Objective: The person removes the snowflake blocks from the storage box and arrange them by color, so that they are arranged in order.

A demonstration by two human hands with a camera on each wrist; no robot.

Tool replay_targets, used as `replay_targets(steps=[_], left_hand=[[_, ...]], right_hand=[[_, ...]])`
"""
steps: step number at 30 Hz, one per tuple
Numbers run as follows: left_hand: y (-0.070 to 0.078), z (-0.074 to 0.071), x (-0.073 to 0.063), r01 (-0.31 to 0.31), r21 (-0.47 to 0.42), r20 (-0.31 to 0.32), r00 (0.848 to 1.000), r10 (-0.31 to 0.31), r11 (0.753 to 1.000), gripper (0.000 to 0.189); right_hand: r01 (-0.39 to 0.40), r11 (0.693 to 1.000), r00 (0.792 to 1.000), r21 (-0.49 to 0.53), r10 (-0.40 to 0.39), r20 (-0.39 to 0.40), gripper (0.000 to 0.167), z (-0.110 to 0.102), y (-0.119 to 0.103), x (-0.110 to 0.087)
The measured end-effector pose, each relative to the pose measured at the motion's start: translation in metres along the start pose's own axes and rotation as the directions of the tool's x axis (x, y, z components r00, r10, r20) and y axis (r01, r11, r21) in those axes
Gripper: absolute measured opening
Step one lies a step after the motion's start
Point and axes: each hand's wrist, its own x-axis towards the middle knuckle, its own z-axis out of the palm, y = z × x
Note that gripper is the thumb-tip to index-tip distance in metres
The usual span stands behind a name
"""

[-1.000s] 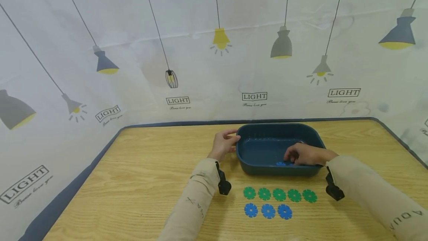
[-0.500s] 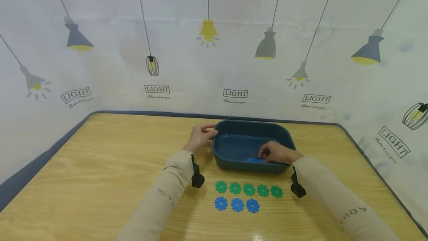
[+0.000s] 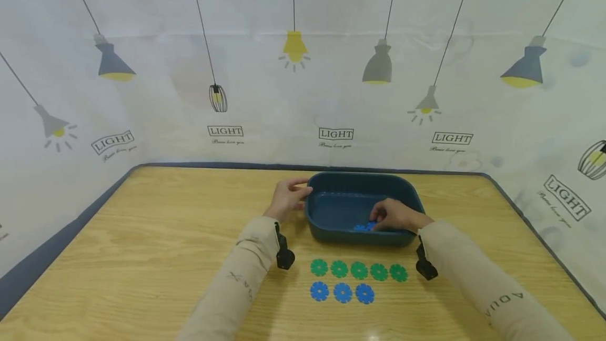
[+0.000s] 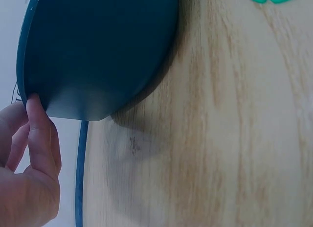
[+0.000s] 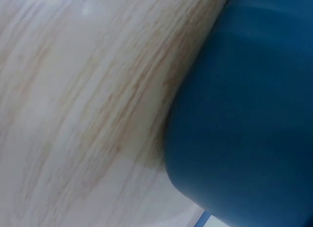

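Observation:
A deep dark-blue plastic basin [image 3: 360, 237] stands on the wooden table. My left hand [image 3: 286, 197] holds its left rim; in the left wrist view, the fingertips [image 4: 35, 107] pinch the rim [image 4: 22, 56]. Inside the basin, near its front wall, my right hand [image 3: 395, 214] pinches a blue notched disc [image 3: 371, 224], which is tilted up at the fingertips. Another blue disc [image 3: 360, 228] lies just left of it. In the right wrist view the basin's outer wall [image 5: 234, 129] hides the right hand.
In front of the basin lies a row of several green notched discs [image 3: 359, 270]. Below it are three blue notched discs [image 3: 343, 292] in a second row. A wall sheet printed with lamps [image 3: 336, 93] rises behind the table [image 3: 189, 214].
The head view has swung to the right, so everything sits further left. The right hand's fingertips now have a blue disc raised between them. The left hand stays on the rim.

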Motion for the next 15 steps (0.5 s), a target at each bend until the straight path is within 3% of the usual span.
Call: replay_targets(steps=[6,15], left_hand=[[0.0005,0.0002,-0.0003,-0.007,0.007,-0.005,1.000,0.007,1.000,0.036],[0.0003,0.0014,-0.0018,-0.001,0.006,-0.006,1.000,0.001,1.000,0.038]], right_hand=[[-0.004,0.999,0.999,0.054,0.002,0.046,0.021,-0.0028,-0.0019,-0.0020],[0.008,0.998,0.999,0.057,-0.011,0.039,0.020,-0.0015,-0.0002,-0.0030]])
